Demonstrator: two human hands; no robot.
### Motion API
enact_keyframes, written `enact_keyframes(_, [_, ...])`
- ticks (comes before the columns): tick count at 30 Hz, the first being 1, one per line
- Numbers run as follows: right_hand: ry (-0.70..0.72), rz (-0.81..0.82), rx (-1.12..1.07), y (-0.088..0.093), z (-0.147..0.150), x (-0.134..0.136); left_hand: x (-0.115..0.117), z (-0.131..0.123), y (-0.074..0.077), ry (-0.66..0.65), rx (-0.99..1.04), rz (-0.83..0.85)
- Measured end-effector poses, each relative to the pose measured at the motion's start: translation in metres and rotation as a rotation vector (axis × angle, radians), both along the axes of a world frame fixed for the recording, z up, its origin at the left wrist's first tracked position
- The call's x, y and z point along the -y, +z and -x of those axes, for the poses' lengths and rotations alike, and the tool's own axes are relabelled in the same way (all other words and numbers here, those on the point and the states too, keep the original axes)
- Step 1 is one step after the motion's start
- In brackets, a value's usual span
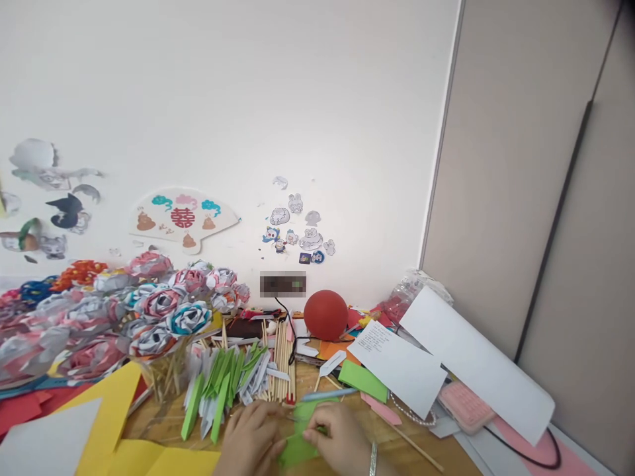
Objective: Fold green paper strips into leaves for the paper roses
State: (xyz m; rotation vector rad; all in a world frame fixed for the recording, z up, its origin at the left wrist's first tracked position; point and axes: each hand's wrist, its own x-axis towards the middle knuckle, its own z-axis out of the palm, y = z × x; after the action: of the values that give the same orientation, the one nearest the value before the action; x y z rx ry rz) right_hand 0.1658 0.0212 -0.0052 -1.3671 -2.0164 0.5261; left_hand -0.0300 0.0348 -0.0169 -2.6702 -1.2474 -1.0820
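A piece of light green paper (299, 451) lies on the wooden table at the bottom middle, between my two hands. My left hand (252, 437) is at its left edge, fingers bent, with the thumb and a fingertip closed on that edge. From the other side my right hand (341, 436) pinches the paper, thumb and index finger together; a small dark spot shows under these fingers. A silvery bracelet (373, 459) circles the right wrist. Just beyond the paper lies a pale blue pen-like stick (329, 395).
Folded green and white paper strips (223, 380) are heaped left of centre, beside several wooden sticks (284, 360). Paper flowers (163, 301) crowd the left. A red balloon (325, 315) sits at the wall. Yellow paper (163, 458), a written sheet (397, 360) and a pink calculator-like thing (466, 404) lie around.
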Motion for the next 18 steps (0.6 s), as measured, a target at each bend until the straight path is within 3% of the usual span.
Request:
enact_keyframes(3, [-0.005,0.02,-0.078,0.0,-0.007,-0.001,-0.001,0.0,0.003,0.003,0.025,0.069])
enact_keyframes(8, [-0.049,-0.083,-0.314,0.001,-0.025,-0.01,-0.008,0.014,0.008,0.034,0.029,0.107])
enact_keyframes(14, [-0.013,-0.15,-0.487,0.013,-0.027,-0.009,-0.013,0.031,0.021,0.082,-0.049,0.035])
enact_keyframes(18, [0.067,-0.163,-0.44,0.011,-0.015,0.0,-0.013,0.03,0.013,0.034,-0.099,-0.062])
